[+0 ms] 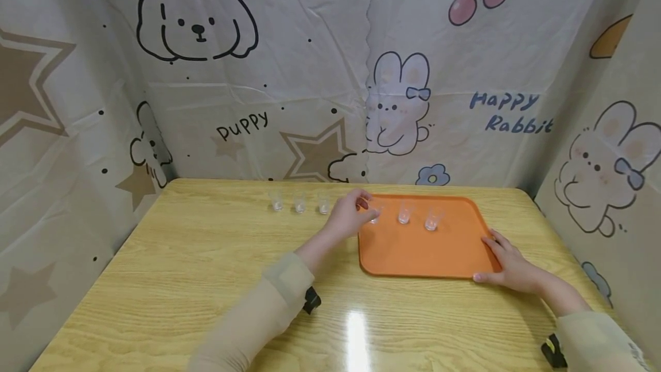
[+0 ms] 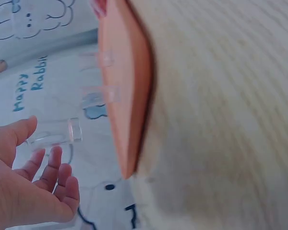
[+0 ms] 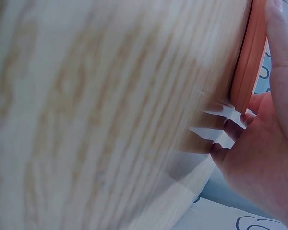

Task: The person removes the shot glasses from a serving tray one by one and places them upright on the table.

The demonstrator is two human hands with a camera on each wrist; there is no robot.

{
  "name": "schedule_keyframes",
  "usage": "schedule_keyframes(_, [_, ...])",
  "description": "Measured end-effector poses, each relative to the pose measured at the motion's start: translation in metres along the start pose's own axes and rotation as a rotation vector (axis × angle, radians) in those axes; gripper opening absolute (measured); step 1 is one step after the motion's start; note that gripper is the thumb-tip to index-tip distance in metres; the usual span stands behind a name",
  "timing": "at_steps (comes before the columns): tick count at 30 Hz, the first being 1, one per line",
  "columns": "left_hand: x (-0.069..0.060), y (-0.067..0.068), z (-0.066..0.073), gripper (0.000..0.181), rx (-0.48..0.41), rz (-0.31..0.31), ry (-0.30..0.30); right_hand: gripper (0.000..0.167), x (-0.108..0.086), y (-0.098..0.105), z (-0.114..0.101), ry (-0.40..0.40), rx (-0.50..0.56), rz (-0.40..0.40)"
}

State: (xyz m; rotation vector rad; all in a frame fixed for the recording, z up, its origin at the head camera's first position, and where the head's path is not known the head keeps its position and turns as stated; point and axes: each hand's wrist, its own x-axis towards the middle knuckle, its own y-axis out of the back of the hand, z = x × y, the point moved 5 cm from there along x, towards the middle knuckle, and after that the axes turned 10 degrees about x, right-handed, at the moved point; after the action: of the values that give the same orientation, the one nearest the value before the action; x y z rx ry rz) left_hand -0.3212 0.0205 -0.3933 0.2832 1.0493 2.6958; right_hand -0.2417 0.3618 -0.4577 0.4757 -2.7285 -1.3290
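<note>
Your left hand [image 1: 347,216] pinches 1 clear glass [image 2: 56,133] between thumb and fingers at the tray's left end; whether its base touches the tray [image 1: 418,255], you cannot tell. To its right, 2 glasses [image 1: 404,216] stand on the tray. Your right hand [image 1: 516,268] holds the near right corner, thumb and fingers spread apart. Another 3 glasses [image 1: 300,205] stand on the table [image 1: 206,268], left of the tray.

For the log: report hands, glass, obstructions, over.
Left fingers holding shot glass over orange tray. Right fingers at tray's right edge. Two more shot glasses on tray, three on table; no obstruction visible.
</note>
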Motion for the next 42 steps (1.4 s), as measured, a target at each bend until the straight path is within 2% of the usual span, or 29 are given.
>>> schedule_keyframes(4, [-0.007,0.017,0.001,0.032,0.006,-0.003,-0.009,0.097,0.0,0.0,-0.001,0.003,-0.008,0.003])
schedule_keyframes(11, [-0.018,0.041,-0.007,0.034,0.019,-0.004,-0.026,0.097,0.0,0.0,-0.001,-0.001,-0.01,0.005])
schedule_keyframes(19, [-0.027,0.057,-0.032,0.033,0.066,0.063,-0.021,0.097,0.0,0.0,-0.001,0.005,-0.002,0.006])
schedule_keyframes(25, [-0.034,0.06,-0.055,0.032,0.079,0.08,-0.007,0.096,0.0,0.0,0.0,0.011,-0.011,0.012])
schedule_keyframes(30, [-0.038,0.058,-0.07,0.031,0.115,0.055,0.002,0.097,-0.001,0.0,0.0,0.002,-0.01,0.011])
schedule_keyframes(38, [-0.037,0.048,-0.087,0.034,0.137,0.001,0.049,0.097,-0.001,0.0,-0.001,0.0,-0.01,0.008])
schedule_keyframes(42, [-0.036,0.045,-0.09,0.033,0.166,-0.009,0.041,0.097,-0.001,0.001,-0.002,0.003,-0.007,0.006])
